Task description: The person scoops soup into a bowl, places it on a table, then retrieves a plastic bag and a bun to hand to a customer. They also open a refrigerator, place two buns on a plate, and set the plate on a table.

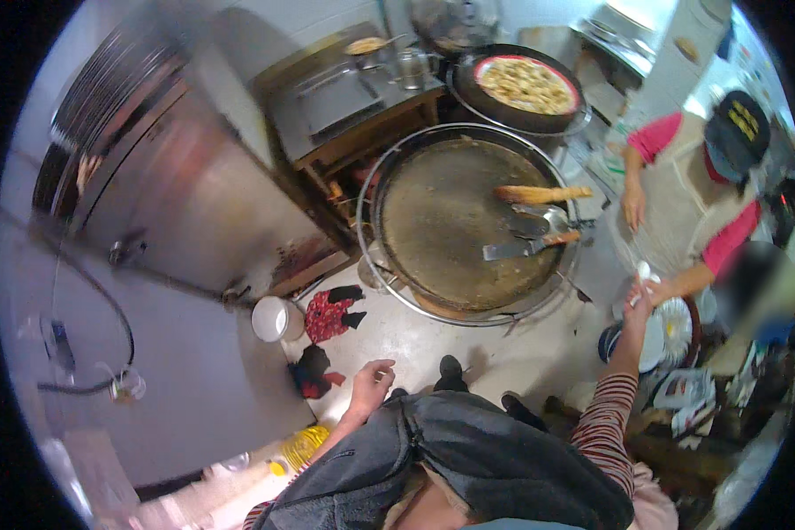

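Note:
My left hand (371, 384) hovers near my waist above the floor, its fingers loosely curled and apart, with nothing in them. To the right, my right hand (638, 301) reaches out to a co-worker's hand (662, 289), and the two meet or overlap. A small white object (644, 271) sticks out at my fingertips; its kind is unclear. Under these hands are a white round container (652, 341) and a bowl with pale and yellow contents (677, 328). Ahead of me is a large round griddle (450, 218), bearing a brush (543, 193), a metal spatula (510, 251) and a ladle-like metal tool (553, 215).
The co-worker (676, 179) in an apron stands right of the griddle. Behind it, a red-rimmed tray of food (527, 84) rests on another round pan. A steel cabinet (192, 192) fills the left, near a white bucket (277, 319), cloths (331, 315) and a yellow oil bottle (305, 447).

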### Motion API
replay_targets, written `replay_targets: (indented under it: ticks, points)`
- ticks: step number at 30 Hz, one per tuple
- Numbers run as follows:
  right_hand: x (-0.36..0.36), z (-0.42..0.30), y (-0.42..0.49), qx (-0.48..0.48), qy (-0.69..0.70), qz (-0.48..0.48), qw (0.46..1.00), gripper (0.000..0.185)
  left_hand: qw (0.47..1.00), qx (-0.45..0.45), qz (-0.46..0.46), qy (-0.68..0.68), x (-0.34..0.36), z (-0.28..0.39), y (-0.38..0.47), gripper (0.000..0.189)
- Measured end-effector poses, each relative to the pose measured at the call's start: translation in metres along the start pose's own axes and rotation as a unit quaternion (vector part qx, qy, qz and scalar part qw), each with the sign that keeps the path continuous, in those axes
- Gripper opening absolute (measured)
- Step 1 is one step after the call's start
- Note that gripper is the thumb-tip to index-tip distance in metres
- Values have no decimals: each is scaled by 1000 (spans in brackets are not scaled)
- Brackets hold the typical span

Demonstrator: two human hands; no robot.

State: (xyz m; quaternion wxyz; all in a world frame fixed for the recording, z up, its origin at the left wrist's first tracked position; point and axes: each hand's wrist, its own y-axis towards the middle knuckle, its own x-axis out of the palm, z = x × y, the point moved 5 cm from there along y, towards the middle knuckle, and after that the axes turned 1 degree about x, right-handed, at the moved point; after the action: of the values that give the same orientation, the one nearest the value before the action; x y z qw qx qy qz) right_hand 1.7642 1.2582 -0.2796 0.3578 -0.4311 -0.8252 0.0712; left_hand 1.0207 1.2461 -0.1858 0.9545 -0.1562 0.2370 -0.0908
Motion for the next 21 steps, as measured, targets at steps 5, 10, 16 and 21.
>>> replay_targets:
  ticks: [5, 10, 16, 21]
  points:
    - [-14, -48, 49, -126, 3, 78, 989, 19, 994, -21, 107, -30, -32, -31, -50, 24]
    - [106, 90, 9, -112, -101, 88, 985, 20, 969, -105, 187, -121, -65, -89, -121, 24]
    - [250, 505, -367, 184, -403, -453, 774, 17, 932, -97, 333, -106, -122, -167, -258, 29]
    - [188, 607, -782, 59, -404, -905, 122, 17, 858, -100, 504, -23, -174, -229, -392, 31]
